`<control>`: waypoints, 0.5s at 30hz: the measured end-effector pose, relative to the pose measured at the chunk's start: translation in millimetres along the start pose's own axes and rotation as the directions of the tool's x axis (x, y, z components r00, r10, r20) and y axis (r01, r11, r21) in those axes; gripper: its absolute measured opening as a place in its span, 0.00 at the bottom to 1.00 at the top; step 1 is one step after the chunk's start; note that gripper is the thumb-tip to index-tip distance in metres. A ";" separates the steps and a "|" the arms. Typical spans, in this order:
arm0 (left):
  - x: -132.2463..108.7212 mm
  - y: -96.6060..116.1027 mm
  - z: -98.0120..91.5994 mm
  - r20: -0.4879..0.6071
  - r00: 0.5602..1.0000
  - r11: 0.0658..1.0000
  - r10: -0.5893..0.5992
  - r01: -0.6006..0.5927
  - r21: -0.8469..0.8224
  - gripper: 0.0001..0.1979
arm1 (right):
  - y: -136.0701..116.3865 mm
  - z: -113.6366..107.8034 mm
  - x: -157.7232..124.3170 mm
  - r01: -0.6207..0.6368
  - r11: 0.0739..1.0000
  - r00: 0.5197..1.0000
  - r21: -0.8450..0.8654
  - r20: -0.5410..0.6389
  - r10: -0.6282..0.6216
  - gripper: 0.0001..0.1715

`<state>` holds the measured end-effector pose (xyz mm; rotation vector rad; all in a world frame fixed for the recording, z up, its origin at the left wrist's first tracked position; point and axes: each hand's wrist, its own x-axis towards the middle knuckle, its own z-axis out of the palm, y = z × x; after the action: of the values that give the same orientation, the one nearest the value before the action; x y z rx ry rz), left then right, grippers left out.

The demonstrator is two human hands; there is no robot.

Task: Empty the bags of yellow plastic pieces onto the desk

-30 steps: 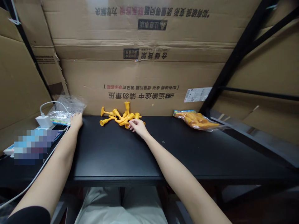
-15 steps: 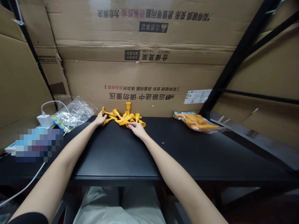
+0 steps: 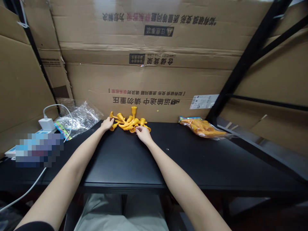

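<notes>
Several yellow-orange plastic pieces with narrow stems and flared, cup-like ends (image 3: 127,123) lie in a loose pile at the back of the black table. One flared piece (image 3: 134,112) stands upright behind the others. My left hand (image 3: 107,124) rests at the pile's left edge, fingers partly stretched out against the leftmost piece (image 3: 112,115). At the front right of the pile, my right hand (image 3: 143,133) pinches the rim of a low-lying flared piece (image 3: 132,129) between thumb and fingertips. Some fingertips are hidden among the pieces.
A sealed clear bag of similar orange pieces (image 3: 202,126) lies at the right. Crumpled clear plastic packaging (image 3: 79,120) sits left, near a white charger (image 3: 47,124) with a cable. Cardboard (image 3: 144,77) walls the back, and a black frame post (image 3: 240,70) slants at the right.
My left hand has moved slightly right against the pile, shifting the leftmost piece inward. My right hand stays at nearly the same place. The view has shifted slightly.
</notes>
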<state>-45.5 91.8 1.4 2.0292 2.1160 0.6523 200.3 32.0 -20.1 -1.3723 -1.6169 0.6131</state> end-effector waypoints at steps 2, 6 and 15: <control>-6.5 -9.0 -15.2 -0.027 0.998 0.988 -0.051 0.055 0.145 0.25 | 0.0 -0.1 -0.3 0.017 1.000 1.000 -0.013 0.001 -0.017 0.10; -18.0 -38.3 -43.4 0.028 0.999 0.893 -0.018 0.003 0.450 0.21 | 0.2 1.2 -0.4 0.037 0.998 0.999 -0.052 -0.005 -0.038 0.10; -15.4 -107.6 -68.2 0.100 0.982 0.804 -0.163 0.073 0.590 0.27 | 2.0 1.7 -1.2 0.082 0.995 0.996 -0.050 0.026 -0.081 0.10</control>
<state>-169.5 62.7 16.8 2.0870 2.5413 -0.2114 199.8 31.6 -22.9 -1.3329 -1.7096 0.5458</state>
